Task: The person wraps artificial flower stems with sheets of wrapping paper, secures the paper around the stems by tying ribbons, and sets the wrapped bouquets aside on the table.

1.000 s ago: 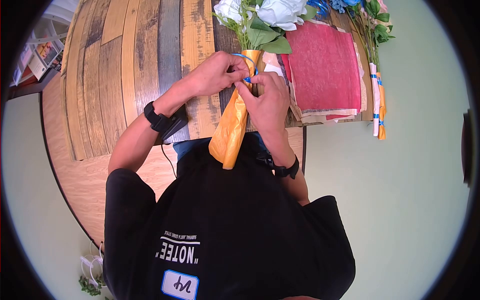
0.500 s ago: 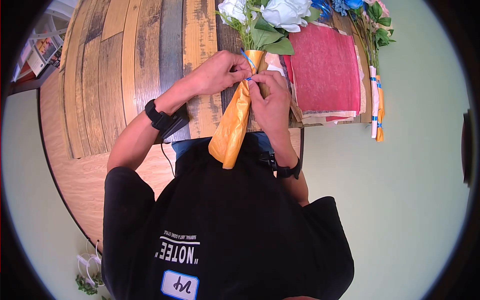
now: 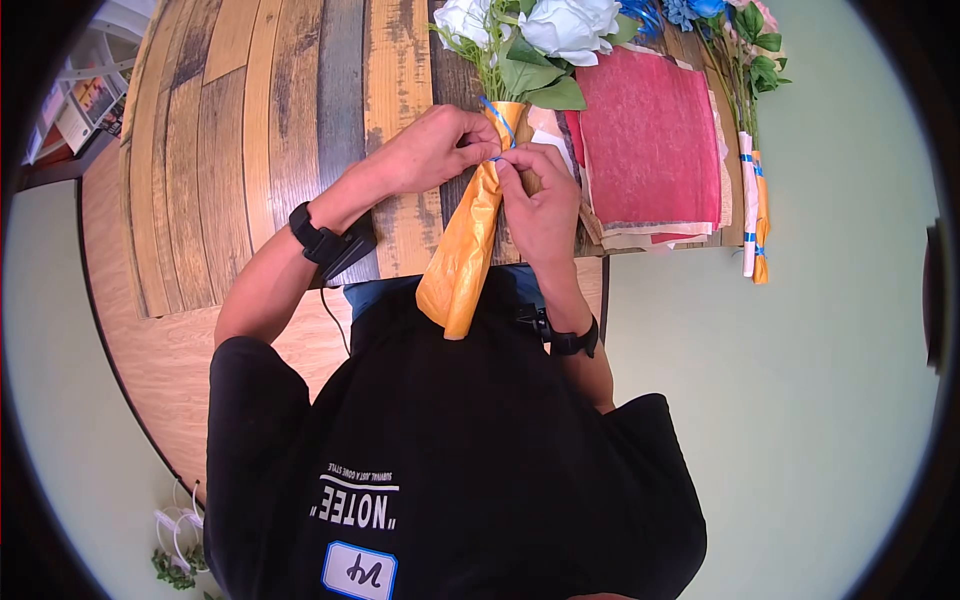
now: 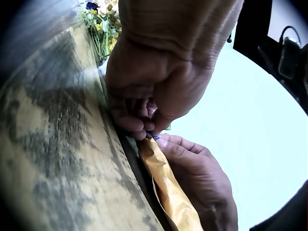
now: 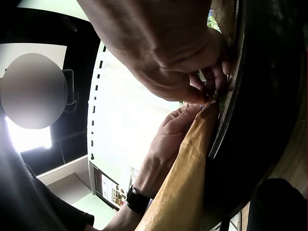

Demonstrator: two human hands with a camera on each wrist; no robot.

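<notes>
A bouquet of white flowers (image 3: 570, 28) with green leaves lies over the table's front edge, its stems wrapped in yellow paper (image 3: 460, 265) that hangs down toward the person's lap. Blue ribbon (image 3: 497, 158) goes round the gathered neck of the wrap, and a loose strand of it curves up over the paper. From the left, my left hand (image 3: 435, 147) pinches the ribbon between thumb and fingertips. My right hand (image 3: 545, 200) pinches it from the other side, fingertips close to the left ones. In the left wrist view a small blue bit of ribbon (image 4: 153, 136) shows between both hands' fingertips.
Right of the bouquet lies a stack of red and pale wrapping sheets (image 3: 650, 140). Beyond it, wrapped flower stems (image 3: 755, 210) stick out over the wooden table's (image 3: 230, 150) right edge. Blue ribbon strands (image 3: 642, 15) lie at the back. A black device (image 3: 350, 248) rests by the left forearm.
The blue strand by the left hand has drawn in from a wider loop to lie closer along the paper. Both hands stay at the ribbon, with only slight shifts.
</notes>
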